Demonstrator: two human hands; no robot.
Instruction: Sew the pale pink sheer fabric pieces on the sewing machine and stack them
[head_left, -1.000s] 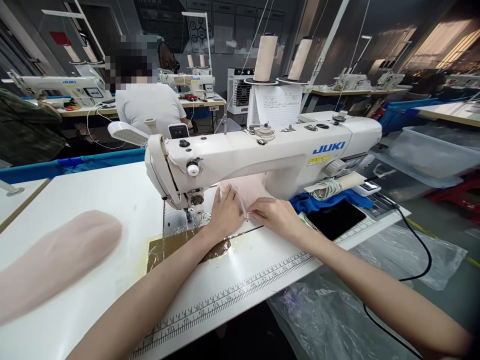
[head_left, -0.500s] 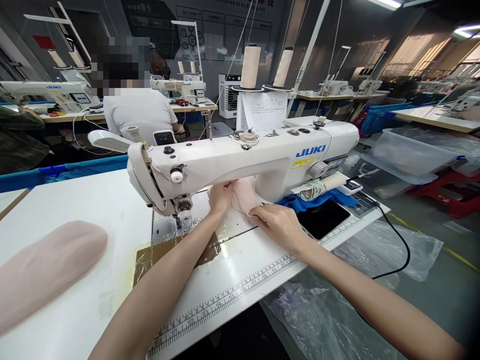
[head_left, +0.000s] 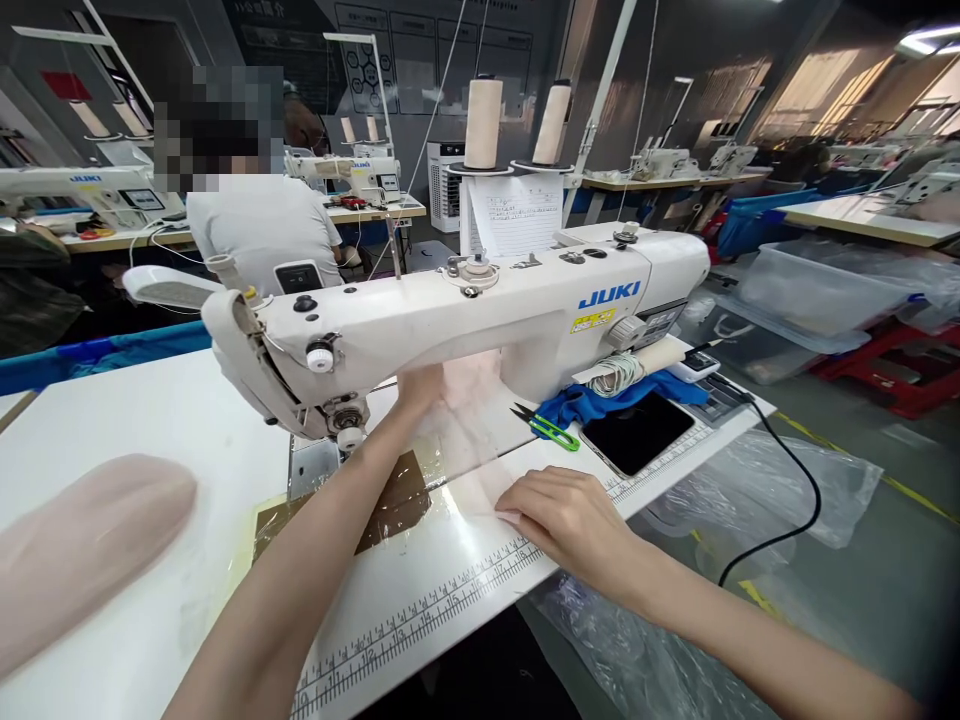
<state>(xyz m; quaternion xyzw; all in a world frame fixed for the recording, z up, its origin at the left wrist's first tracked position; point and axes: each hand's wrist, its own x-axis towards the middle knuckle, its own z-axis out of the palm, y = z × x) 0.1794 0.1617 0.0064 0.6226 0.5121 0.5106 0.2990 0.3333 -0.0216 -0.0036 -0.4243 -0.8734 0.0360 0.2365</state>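
Note:
Sheer pale pink fabric (head_left: pixel 472 430) stretches from under the arm of the white sewing machine (head_left: pixel 450 320) toward the table's front edge. My right hand (head_left: pixel 566 510) pinches its near edge just above the printed ruler. Beneath the machine arm, my left hand (head_left: pixel 421 388) is at the fabric's far side; its fingers are partly hidden by the machine and the cloth. Green-handled thread snips (head_left: pixel 551 428) lie to the right of the fabric. Another pale pink piece of fabric (head_left: pixel 97 540) lies flat at the table's left.
Right of the snips are a blue cloth (head_left: pixel 600 398) and a black phone (head_left: pixel 637 436). Two thread cones (head_left: pixel 483 122) stand behind the machine. A person in a white shirt (head_left: pixel 259 235) sits beyond. Clear plastic bins (head_left: pixel 825 290) stand at the right, with plastic sheeting on the floor.
My right hand has moved toward the table's front edge, drawing the fabric out from under the machine arm. The snips have come into view. The camera view has shifted slightly.

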